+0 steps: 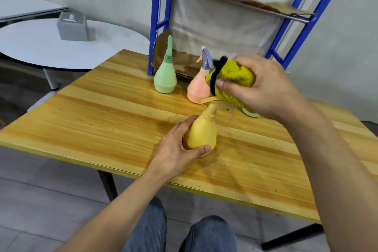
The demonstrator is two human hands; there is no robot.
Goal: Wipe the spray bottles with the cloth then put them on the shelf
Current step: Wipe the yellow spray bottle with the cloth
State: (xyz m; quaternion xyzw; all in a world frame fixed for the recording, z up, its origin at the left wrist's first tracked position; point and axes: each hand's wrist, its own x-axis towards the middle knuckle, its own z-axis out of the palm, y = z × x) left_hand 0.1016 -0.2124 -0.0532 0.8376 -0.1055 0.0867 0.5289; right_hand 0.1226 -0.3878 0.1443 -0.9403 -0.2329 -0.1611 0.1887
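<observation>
Your yellow bottle [201,135] is pear-shaped and matte, with a yellow spray head. It stands upright near the middle of the table [102,118]. Your left hand [176,153] grips its belly, thumb across the front and fingers curled round the far side. Your right hand [263,86] is closed on a bunched yellow-green cloth [231,77] with a black edge, held just above the spray head; whether they touch, I cannot tell. Three bottles show plainly: the yellow one, a green bottle [165,77] and a pink bottle [197,90] — the latter two at the foot of the blue shelf [156,26]. One cloth, one shelf.
</observation>
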